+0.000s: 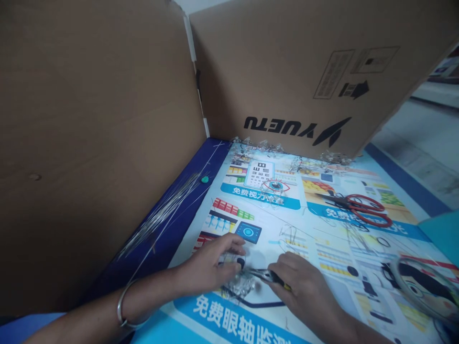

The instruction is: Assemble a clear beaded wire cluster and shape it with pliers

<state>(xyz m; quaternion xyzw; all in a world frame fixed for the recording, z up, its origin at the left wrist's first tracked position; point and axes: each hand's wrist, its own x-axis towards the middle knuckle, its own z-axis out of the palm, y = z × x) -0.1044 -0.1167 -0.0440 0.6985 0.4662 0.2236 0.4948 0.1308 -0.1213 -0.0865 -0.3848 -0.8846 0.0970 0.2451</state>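
Observation:
My right hand [303, 286] is closed around a pair of pliers [265, 274] with dark and yellow handles. The metal jaws point left, towards my left hand [211, 265]. My left fingers and thumb curve around part of a clear, glittery piece [244, 286], which sits at the jaws and just below the fingertips. Its exact form is blurred, and I cannot tell whether the jaws are clamped on it. A silver bangle [124, 306] circles my left wrist.
Red-handled scissors [369, 210] lie on the printed sheet [251, 215]. Straight wires [165, 212] are bundled at the left. Clear pieces [265, 145] line the foot of the cardboard wall [287, 71]. A clear ring-shaped roll [398, 274] lies at the right; a small green object [204, 179] is by the wires.

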